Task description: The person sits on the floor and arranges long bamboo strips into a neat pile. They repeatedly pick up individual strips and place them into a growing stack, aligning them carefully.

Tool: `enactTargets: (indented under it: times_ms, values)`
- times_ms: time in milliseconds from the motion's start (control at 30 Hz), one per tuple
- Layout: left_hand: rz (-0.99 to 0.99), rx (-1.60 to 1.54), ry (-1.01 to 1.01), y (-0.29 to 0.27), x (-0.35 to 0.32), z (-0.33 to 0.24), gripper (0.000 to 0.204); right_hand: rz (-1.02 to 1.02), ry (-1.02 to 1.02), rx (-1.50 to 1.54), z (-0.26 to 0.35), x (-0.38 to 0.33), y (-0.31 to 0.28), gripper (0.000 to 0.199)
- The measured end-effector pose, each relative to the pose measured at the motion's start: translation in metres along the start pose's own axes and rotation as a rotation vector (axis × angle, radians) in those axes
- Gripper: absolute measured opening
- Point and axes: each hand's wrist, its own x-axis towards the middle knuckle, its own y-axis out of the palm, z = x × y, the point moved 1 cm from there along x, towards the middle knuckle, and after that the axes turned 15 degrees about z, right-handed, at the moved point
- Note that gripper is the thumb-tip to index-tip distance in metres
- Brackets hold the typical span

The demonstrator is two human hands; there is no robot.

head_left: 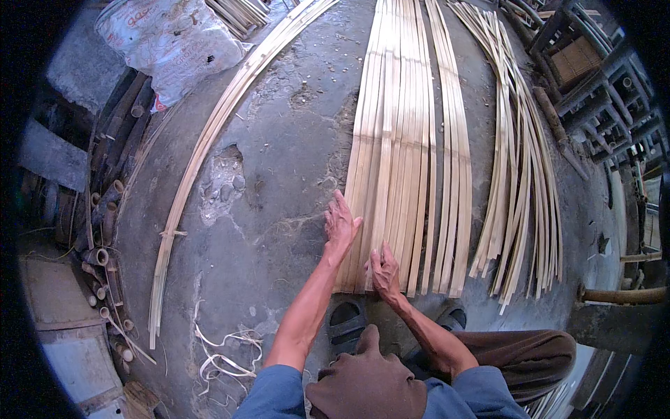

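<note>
A wide row of pale bamboo strips (408,160) lies side by side on the floor in front of me, running away lengthwise. My left hand (340,227) is at the row's left edge, fingers stretched forward and thumb apart, with nothing gripped. Near the close ends of the strips, my right hand (385,272) has its fingers bent over one bamboo strip (380,216) that seems to lie on top of the others. Its thumb is on the strip's left side. The palm side of this hand is hidden.
A narrower group of strips (453,174) lies just right of the row, with a loose crossed pile (520,181) beyond. A tied bundle (188,188) curves along the left. Bamboo poles (103,257), a white sack (174,49), curled shavings (223,356) and stacked wooden frames (607,84) surround the floor.
</note>
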Motion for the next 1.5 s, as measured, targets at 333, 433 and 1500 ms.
enactTargets:
  times_ms: [333, 433, 1500]
  values:
    - [0.07, -0.192, -0.035, 0.006, 0.01, 0.001, 0.101, -0.049, 0.002, -0.046, 0.003, -0.002, 0.002, 0.054]
    - [0.056, -0.282, -0.061, 0.009, 0.013, 0.012, 0.099, -0.045, -0.002, -0.081, 0.016, -0.005, 0.001, 0.053]
    - [0.42, -1.16, 0.055, -0.028, 0.043, 0.017, 0.035, -0.01, -0.037, -0.148, 0.029, 0.011, 0.014, 0.06]
